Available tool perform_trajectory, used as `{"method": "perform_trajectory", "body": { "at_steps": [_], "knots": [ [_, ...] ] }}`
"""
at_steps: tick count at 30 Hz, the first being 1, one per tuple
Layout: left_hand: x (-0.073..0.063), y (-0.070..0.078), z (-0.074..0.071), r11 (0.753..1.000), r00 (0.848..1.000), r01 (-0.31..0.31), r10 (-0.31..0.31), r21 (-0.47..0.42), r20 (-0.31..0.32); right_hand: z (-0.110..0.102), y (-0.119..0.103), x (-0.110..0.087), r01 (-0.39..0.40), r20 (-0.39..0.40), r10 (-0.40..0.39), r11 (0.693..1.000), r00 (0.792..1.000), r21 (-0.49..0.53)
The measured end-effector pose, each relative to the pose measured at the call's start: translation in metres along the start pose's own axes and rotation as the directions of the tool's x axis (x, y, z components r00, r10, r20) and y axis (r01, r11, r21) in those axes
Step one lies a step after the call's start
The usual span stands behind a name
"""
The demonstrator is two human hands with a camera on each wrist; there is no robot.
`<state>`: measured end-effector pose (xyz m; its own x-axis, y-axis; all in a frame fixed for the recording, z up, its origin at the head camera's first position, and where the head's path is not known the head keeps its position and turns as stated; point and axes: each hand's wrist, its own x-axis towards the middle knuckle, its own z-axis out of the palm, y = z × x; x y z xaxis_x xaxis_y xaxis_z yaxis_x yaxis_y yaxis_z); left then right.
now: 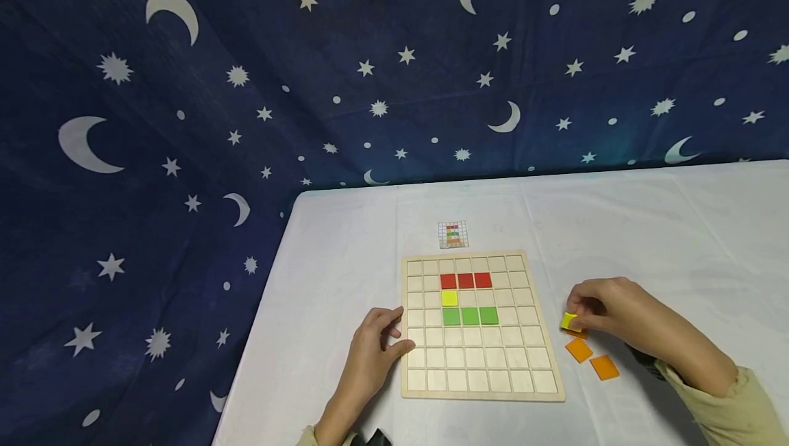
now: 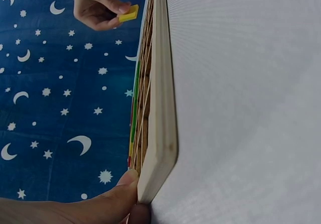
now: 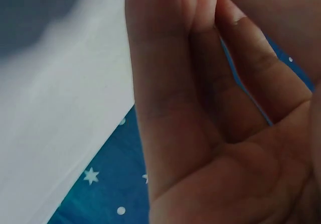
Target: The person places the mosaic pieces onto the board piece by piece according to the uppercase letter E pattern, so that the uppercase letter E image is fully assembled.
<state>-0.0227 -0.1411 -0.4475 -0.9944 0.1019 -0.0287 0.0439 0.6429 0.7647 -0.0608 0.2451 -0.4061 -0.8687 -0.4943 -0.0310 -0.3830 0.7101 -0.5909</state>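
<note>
A dark blue cloth (image 1: 425,28) printed with pale moons and stars hangs behind everything, and the desk (image 1: 345,247) in front of it wears a white covering. On the desk lies a wooden grid board (image 1: 483,396), flat before me.

My left hand (image 1: 370,347) rests at the board's left side, forefinger and thumb set well apart along the rim, both touching it; from the left wrist I see my thumb against the wood near a corner. My right hand (image 1: 619,309) is off to the right of the board, fingers bent and drawn narrow around a yellow tile (image 1: 570,322). The tile sits between my thumb and fingertips, its bright face showing past them; the left wrist view shows that same pinch from the side. From the right wrist I see only palm and the insides of my fingers, so the tips are hidden there.

A small pattern card (image 1: 453,234) lies just beyond the board's far edge. Three red tiles (image 1: 466,281) make a row on the grid, and three green tiles (image 1: 470,316) another nearer me, with a single yellow square (image 1: 449,298) between them at the left end. Orange tiles (image 1: 605,368) lie loose near my right fingers, one partly hidden right below the pinched piece; whether they touch, I cannot tell.
</note>
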Motion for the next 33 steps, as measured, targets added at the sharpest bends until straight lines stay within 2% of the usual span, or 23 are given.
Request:
{"method": "perform_trajectory", "body": {
  "at_steps": [9,20,29,33],
  "knots": [
    [0.001,0.001,0.000,1.000,1.000,-0.008,0.008,0.001,0.003,0.005,-0.021,0.022,-0.020,0.027,0.019,0.998,0.999,0.052],
    [0.000,0.000,0.000,1.000,1.000,-0.013,0.014,0.005,-0.004,0.017,-0.047,0.048,0.072,0.035,-0.075,0.995,0.997,0.061],
    [0.000,-0.001,-0.001,0.999,0.999,-0.043,0.043,-0.017,-0.015,0.036,-0.064,0.065,0.137,0.038,-0.141,0.987,0.989,0.087],
    [-0.001,-0.001,0.000,0.999,0.999,-0.032,0.032,-0.013,-0.007,0.043,-0.071,0.071,0.164,0.047,-0.169,0.982,0.984,0.096]
  ]
}}
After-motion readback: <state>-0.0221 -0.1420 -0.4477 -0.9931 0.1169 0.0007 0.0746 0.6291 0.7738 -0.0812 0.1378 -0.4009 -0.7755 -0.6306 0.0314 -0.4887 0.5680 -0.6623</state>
